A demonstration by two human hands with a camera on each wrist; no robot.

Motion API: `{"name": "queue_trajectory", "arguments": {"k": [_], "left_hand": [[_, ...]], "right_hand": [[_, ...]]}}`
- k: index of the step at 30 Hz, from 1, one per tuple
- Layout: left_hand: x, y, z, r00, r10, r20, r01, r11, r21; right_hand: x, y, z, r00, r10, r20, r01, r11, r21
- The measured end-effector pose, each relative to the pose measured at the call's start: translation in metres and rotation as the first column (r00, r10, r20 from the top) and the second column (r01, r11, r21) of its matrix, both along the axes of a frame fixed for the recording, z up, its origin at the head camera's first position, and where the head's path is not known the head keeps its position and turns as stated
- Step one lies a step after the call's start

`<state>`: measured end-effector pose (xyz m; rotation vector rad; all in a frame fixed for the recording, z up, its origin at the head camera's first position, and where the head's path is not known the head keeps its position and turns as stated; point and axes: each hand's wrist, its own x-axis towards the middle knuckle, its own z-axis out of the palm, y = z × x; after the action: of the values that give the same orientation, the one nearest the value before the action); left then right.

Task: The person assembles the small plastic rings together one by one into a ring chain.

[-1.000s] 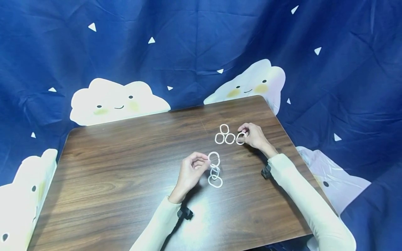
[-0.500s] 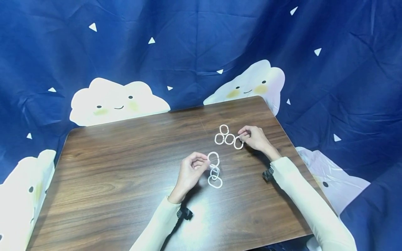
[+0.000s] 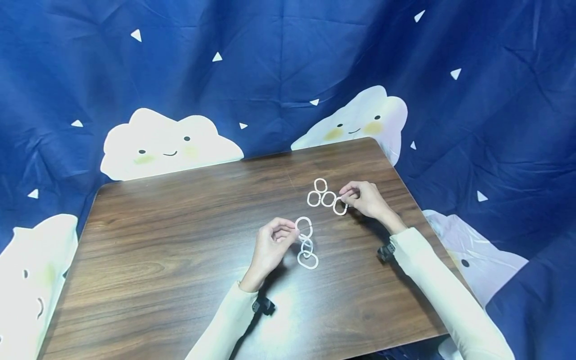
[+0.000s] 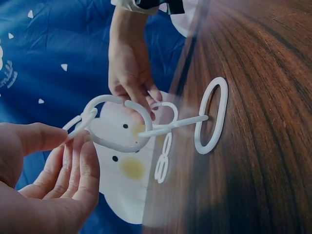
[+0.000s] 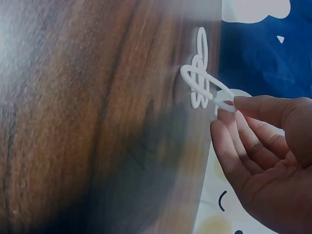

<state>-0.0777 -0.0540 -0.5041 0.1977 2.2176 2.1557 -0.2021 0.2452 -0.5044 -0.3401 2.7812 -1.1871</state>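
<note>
My left hand [image 3: 269, 247] pinches, between thumb and fingertips, the upper end of a short chain of white plastic C-shaped links [image 4: 122, 147]. The chain hangs toward the tabletop, and its lowest link [image 4: 223, 105] meets the wood. Part of the link in the left fingertips is hidden. Farther right, my right hand [image 3: 368, 199] holds a single white link [image 5: 185, 77] by its edge, pinched between thumb and index finger. Just left of that hand several similar links [image 3: 314, 205] lie in a cluster; whether the held link touches them I cannot tell.
Both hands are over a brown wood-grain table [image 3: 180, 225]. Behind it hangs a blue curtain [image 3: 270, 75] with white clouds and small triangles. Black wrist devices sit on the left cuff [image 3: 243, 297] and the right cuff [image 3: 402, 240].
The link in my right hand has shifted a little left and nearer, toward the cluster. The right hand has dipped slightly. My left hand and its chain stay almost still.
</note>
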Motion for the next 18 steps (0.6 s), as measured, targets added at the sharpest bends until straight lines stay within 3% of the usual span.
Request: {"name": "queue_trajectory", "arguments": {"k": [18], "left_hand": [[0.000,0.000,0.001,1.000,0.000,-0.022,0.000,1.000,0.015]], "right_hand": [[0.018,-0.015,0.016,0.999,0.025,-0.033,-0.026,0.999,-0.048]]}}
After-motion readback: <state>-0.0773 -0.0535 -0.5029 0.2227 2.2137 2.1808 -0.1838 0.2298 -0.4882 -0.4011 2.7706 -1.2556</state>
